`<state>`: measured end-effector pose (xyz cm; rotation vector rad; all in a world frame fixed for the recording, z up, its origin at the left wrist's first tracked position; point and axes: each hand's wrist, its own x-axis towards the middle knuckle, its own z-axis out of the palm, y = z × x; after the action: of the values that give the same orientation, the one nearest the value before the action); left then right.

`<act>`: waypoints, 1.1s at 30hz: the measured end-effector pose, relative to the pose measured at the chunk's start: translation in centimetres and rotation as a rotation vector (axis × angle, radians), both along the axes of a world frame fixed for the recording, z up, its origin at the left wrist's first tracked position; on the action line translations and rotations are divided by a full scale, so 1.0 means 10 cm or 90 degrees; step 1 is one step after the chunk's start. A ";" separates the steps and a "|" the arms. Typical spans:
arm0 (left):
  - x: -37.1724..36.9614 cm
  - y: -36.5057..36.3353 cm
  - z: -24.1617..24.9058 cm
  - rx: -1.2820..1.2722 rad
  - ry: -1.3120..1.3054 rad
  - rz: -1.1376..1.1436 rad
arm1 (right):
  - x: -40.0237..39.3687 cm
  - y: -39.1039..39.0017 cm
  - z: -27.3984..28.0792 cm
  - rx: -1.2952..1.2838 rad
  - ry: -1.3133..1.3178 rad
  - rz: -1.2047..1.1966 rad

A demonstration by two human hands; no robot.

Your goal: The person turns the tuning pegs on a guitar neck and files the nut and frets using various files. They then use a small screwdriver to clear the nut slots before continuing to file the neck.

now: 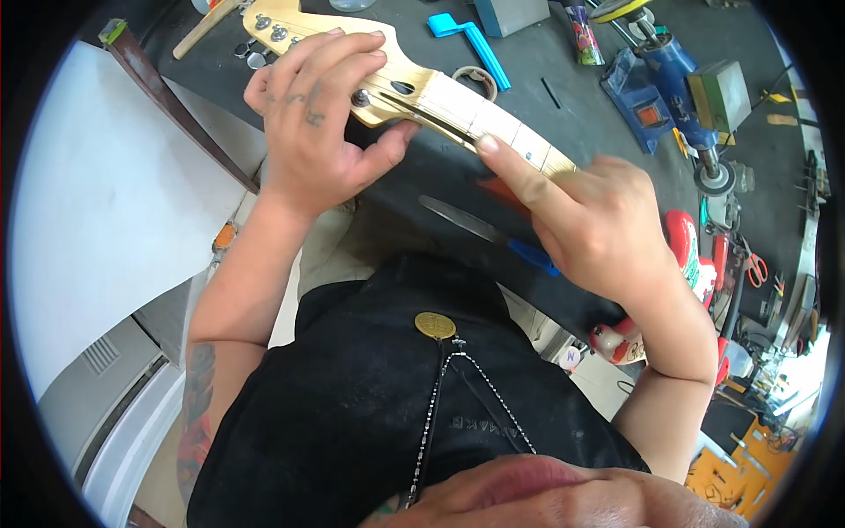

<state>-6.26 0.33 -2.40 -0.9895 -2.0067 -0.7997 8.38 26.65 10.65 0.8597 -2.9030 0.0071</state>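
Note:
A guitar neck [506, 128] of pale wood runs from upper left toward the centre right, its headstock with metal tuning pegs at the upper left. My left hand [308, 128] is closed around the headstock, fingers over its top and thumb below. A narrow dark slot or strip [431, 119] runs along the neck's near edge, starting by an oval hole. One finger of my right hand [590, 211] lies stretched along the neck, its tip at the end of that dark line. The other right fingers curl at the neck, partly hidden and slightly blurred.
On the dark bench [396, 185] lie a blue string winder [475, 48], a tape roll [475, 81] and a blue-handled blade [471, 220]. A blue vise-like tool [669, 88], red-handled scissors [754, 264] and a red-and-white object [687, 246] are at the right.

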 end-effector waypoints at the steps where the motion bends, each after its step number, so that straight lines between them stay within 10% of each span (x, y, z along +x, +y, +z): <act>1: 0.02 0.00 0.01 -0.004 -0.007 -0.002 | 0.02 0.02 0.00 -0.005 -0.017 -0.004; 33: 0.02 0.01 -0.01 -0.003 0.003 0.014 | -0.06 0.00 -0.02 -0.053 -0.064 -0.029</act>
<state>-6.10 0.42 -2.53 -0.9689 -2.0125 -0.7802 7.81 26.62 10.46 0.8014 -2.9895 0.1706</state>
